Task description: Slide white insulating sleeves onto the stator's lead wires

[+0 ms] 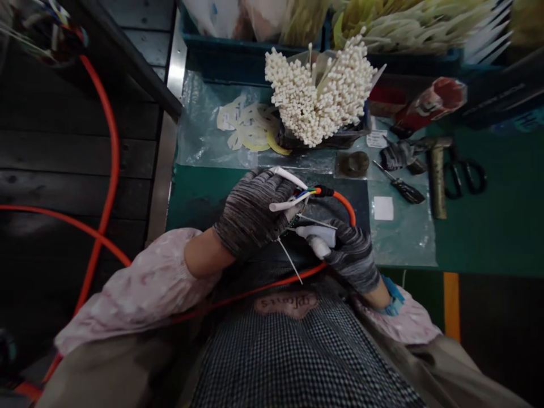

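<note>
My left hand, in a grey striped glove, is closed around the wire end of an orange cable. White sleeves and thin coloured wires stick out at its fingers, and black tape wraps the cable near the split. White zip ties hang below the fingers. My right hand, gloved with a bare or white-tipped thumb, grips a small white squeeze bottle. The bottle's narrow tip points left at the wires by my left fingers; whether it touches them I cannot tell.
A bundle of white sticks or tubes stands at the back of the green table. To the right lie a screwdriver, a hammer, scissors and a red can. Orange cable loops at the left.
</note>
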The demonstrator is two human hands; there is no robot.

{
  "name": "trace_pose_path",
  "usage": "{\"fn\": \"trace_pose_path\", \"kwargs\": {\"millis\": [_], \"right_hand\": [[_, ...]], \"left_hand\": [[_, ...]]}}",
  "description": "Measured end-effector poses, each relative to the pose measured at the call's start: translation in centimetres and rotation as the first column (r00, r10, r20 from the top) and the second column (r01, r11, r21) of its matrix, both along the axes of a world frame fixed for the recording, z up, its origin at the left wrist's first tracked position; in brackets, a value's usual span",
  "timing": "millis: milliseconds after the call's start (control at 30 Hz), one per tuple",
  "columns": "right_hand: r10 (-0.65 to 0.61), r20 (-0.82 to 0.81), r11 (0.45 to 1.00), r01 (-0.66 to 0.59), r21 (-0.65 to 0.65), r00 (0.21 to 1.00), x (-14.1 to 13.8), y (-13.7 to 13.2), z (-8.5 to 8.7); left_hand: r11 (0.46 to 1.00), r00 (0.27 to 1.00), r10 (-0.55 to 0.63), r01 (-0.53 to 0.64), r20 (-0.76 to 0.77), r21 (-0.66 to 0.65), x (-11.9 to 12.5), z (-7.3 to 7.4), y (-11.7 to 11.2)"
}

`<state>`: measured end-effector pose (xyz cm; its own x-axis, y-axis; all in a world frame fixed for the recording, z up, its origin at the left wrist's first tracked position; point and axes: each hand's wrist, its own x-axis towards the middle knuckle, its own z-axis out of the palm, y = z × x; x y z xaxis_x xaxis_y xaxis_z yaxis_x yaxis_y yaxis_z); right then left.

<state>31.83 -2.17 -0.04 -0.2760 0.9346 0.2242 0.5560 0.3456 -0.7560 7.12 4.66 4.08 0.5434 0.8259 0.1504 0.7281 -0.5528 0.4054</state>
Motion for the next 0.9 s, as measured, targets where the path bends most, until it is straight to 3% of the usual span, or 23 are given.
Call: {"fn": "trace_pose_path", "kwargs": {"millis": [100,233,333,500,633,800,900], "right_hand": [[-0.065,0.046,0.998,0.064,0.023,0.997,0.2,0.1,-0.1],[0.031,0.095,0.999,-0.028,-0.033,0.995,0.1,0.8,1.0],[0.060,0.120,0.998,-0.061,0.003,0.991,-0.2,1.2,1.8],[-0.047,0.181,0.996,0.032,0.083,0.982,-0.2,1.2,1.9],[-0.008,0.158,0.998,-0.003,0.065,0.987,0.1,1.6,2.3],[-0.105,0.217,0.973,0.055,0.225,0.970,0.2,3.1,2.3],[-0.110,0.319,0.969,0.030,0.247,0.941,-0.1,3.5,1.9]], "left_hand": [[1.000,0.999,0.004,-0.004,-0.052,0.001,0.5,0.3,0.4],[1.000,0.993,-0.001,0.001,-0.116,-0.005,1.2,0.9,1.1],[0.996,0.985,0.003,-0.018,-0.175,-0.084,1.8,1.8,1.6],[0.982,0.972,-0.017,-0.029,-0.236,-0.187,2.5,3.3,2.2],[0.974,0.957,-0.016,-0.051,-0.288,-0.222,3.1,3.8,2.7],[0.958,0.938,-0.022,-0.080,-0.347,-0.277,3.8,4.4,3.5],[0.956,0.933,-0.037,-0.072,-0.357,-0.286,4.1,4.6,3.9]]}}
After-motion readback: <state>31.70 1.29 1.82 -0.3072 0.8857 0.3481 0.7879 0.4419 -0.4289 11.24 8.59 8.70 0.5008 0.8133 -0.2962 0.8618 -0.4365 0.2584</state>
